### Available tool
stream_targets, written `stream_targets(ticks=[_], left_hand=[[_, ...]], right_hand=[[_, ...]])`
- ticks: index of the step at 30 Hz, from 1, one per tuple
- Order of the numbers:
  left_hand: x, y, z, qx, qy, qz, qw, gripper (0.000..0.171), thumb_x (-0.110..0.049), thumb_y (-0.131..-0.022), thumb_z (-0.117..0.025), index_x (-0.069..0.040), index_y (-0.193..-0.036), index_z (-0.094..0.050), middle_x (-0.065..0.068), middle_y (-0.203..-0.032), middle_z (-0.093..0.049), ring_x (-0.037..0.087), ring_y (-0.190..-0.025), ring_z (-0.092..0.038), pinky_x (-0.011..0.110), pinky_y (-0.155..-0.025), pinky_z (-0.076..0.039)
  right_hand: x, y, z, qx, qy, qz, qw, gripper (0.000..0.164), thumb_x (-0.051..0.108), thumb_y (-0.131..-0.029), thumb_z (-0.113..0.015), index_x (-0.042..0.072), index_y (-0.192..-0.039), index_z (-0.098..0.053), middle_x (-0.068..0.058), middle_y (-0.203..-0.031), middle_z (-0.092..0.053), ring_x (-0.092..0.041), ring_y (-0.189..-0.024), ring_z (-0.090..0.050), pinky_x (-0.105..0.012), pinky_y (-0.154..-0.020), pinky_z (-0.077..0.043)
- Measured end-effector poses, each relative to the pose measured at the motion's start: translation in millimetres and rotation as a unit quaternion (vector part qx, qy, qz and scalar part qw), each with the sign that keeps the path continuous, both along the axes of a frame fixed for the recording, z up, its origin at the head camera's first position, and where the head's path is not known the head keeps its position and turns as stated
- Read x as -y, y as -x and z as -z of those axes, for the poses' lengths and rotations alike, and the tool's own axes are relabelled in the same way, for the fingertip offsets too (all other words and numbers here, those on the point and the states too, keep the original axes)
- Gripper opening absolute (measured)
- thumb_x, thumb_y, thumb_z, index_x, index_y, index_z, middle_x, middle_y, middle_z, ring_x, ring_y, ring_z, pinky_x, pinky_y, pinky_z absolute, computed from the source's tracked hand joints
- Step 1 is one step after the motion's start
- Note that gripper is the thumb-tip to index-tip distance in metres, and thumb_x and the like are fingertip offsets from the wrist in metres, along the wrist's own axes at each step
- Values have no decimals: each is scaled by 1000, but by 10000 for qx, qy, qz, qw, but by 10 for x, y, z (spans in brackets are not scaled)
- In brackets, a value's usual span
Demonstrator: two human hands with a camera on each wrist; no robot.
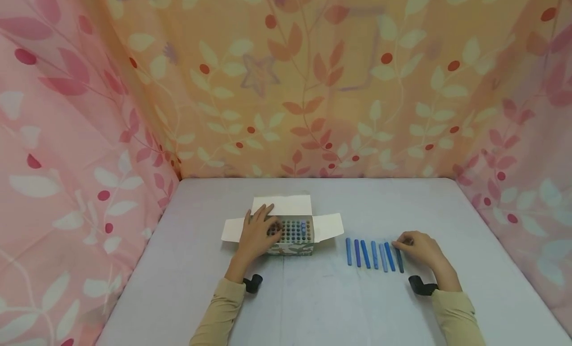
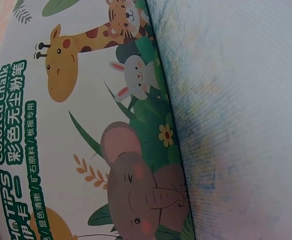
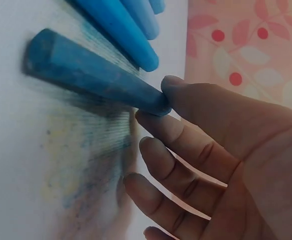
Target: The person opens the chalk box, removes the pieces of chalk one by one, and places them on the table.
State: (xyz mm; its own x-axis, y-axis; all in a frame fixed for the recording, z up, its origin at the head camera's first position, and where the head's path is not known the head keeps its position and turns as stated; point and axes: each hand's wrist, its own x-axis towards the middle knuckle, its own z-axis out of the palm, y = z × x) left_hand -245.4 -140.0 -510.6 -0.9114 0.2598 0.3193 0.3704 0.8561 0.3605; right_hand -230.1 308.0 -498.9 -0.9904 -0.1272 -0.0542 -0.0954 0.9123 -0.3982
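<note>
The right hand, fingers bent, pinches a dark-blue chalk toward the table's right edge; the left hand arches over a box reading "Colored chalk", its hold unclear.

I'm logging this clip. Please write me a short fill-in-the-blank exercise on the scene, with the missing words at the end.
1. The left hand is at the open box, printed in the left wrist view with "Colored ____".
2. Including the one being pinched, the row of sticks beside the box numbers ____.
3. The right hand pinches the dark stick at the row's ____ end in the head view.
4. The large-eared grey animal printed on the box is an ____.

Missing words: chalk; seven; right; elephant.
</note>
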Motion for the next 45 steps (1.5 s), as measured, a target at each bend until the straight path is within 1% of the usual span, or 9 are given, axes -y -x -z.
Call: stream_targets(ticks=[6, 11, 14, 18, 22, 27, 34, 38, 45], left_hand=[[-4, 11, -39, -34, -72, -16, 10000, 8, -36, -86, -61, -29, -91, -62, 3, -146, -38, 26, -139, -25, 53, -115, -4], [12, 29, -33, -49, 45, -44, 10000, 8, -37, -86, -60, -30, -90, -62, 2, -146, -38, 25, -139, -25, 53, -115, -6], [6, 3, -7, -68, 45, -24, 10000, 7, -38, -86, -60, -31, -89, -61, 2, -146, -38, 26, -139, -26, 55, -114, -7], [-34, -62, 32, -36, -6, 37, 10000, 7, -37, -86, -61, -30, -88, -61, 3, -145, -39, 28, -138, -27, 57, -113, -9], [-73, -94, 55, -27, -17, 76, 10000, 8, -36, -86, -61, -29, -89, -61, 4, -145, -39, 28, -138, -27, 57, -113, -8], [-60, -63, 37, -80, -15, 21, 10000, 8, -38, -86, -61, -31, -90, -61, 3, -145, -39, 28, -138, -27, 56, -114, -7], [22, -8, 42, -190, 27, -89, 9998, 7, -38, -84, -62, -33, -88, -60, 2, -145, -39, 27, -138, -27, 56, -114, -8], [27, -1, 47, -152, 55, -66, 9998, 8, -38, -85, -60, -32, -90, -60, 2, -146, -38, 28, -138, -26, 56, -113, -9], [1, 3, 42, -252, 43, -27, 9997, 8, -38, -85, -61, -32, -89, -60, 3, -145, -39, 28, -137, -28, 57, -113, -10]], right_hand=[[20, 47, -36, -18, 26, -45, 10000, 25, 35, -83, -68, 11, -77, -66, -9, -81, -67, -27, -77, -61, -48, -67, -48], [29, 50, 15, -11, 126, 8, 9999, 26, 37, -82, -68, 11, -79, -66, -8, -82, -68, -28, -79, -62, -48, -69, -47], [23, 32, 40, -68, 110, -5, 9999, 26, 38, -81, -68, 11, -81, -66, -6, -81, -67, -26, -78, -62, -47, -68, -47], [20, -22, 42, -346, 12, -27, 9994, 23, 36, -81, -69, 13, -82, -67, 0, -78, -64, -17, -72, -57, -38, -61, -45], [102, -28, -66, -855, 18, 39, 9963, 21, 33, -81, -69, 12, -86, -68, -1, -79, -61, -15, -70, -54, -32, -58, -41], [413, 87, -320, -1438, 243, -30, 9893, 21, 30, -82, -70, 10, -90, -67, -7, -86, -61, -21, -75, -57, -35, -61, -46], [983, 282, -533, -2069, 727, -547, 9741, 15, 23, -81, -71, 12, -90, -67, -5, -85, -62, -22, -77, -59, -42, -68, -48], [1247, 324, -590, -2194, 979, -878, 9667, 13, 21, -81, -72, 12, -89, -68, -3, -85, -62, -20, -76, -58, -37, -68, -47], [1651, 327, -637, -2120, 1219, -1265, 9614, 12, 22, -81, -72, 13, -88, -69, 0, -84, -61, -17, -74, -57, -28, -63, -47]])
